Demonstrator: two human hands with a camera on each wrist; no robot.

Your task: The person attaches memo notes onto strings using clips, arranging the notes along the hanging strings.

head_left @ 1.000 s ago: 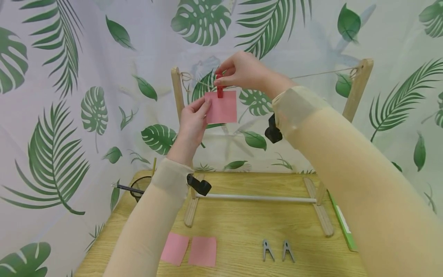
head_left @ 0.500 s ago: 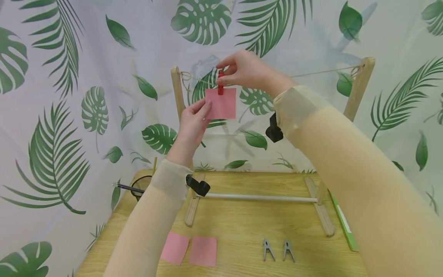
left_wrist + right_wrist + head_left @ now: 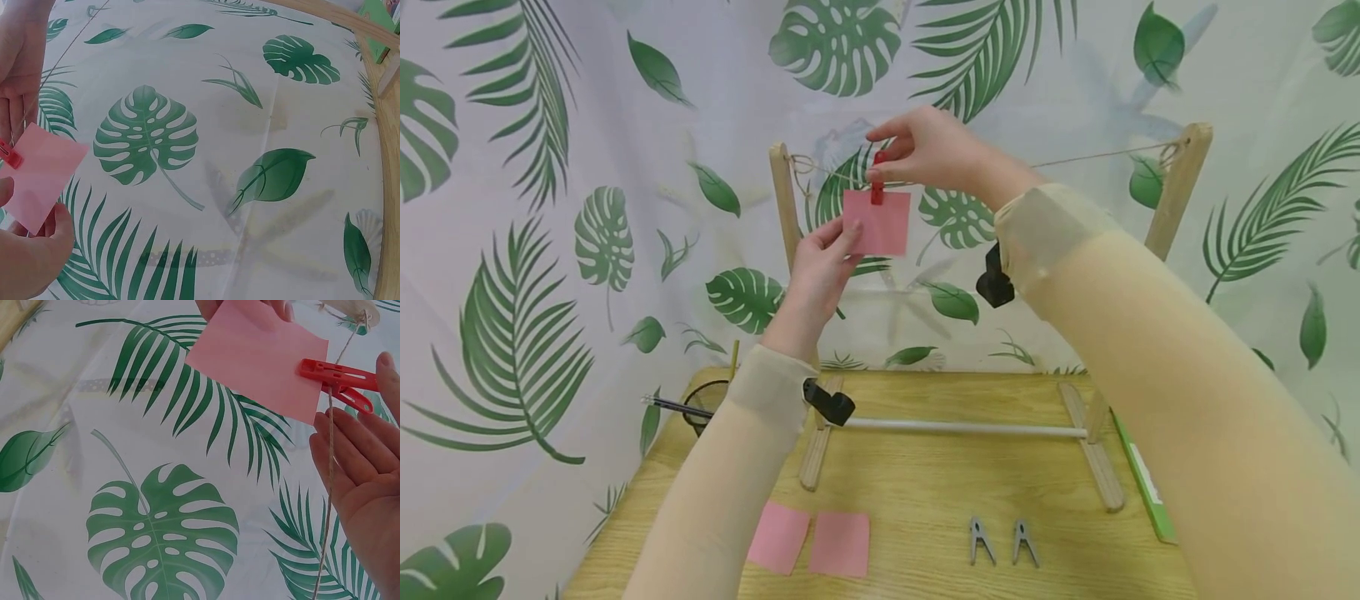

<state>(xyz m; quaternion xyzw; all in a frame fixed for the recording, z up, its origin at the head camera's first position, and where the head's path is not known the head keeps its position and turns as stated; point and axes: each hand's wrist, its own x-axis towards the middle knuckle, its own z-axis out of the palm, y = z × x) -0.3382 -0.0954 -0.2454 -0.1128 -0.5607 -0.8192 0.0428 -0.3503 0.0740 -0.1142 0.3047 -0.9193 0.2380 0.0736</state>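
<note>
Left fingers (image 3: 852, 237) pinch pink paper (image 3: 883, 229); right fingers (image 3: 353, 445), parted, touch the red clip (image 3: 337, 376)

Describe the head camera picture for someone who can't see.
A left hand holds up pink paper gripped by a red clothespin on a string; a right hand is at the clothespin. Below, two pink papers and two gray clothespins lie on a table.

Matt pink paper square (image 3: 256, 356), glossy red plastic peg (image 3: 340, 376), rough fibrous twine (image 3: 330, 469), smooth wood-grain tabletop (image 3: 925, 479).
</note>
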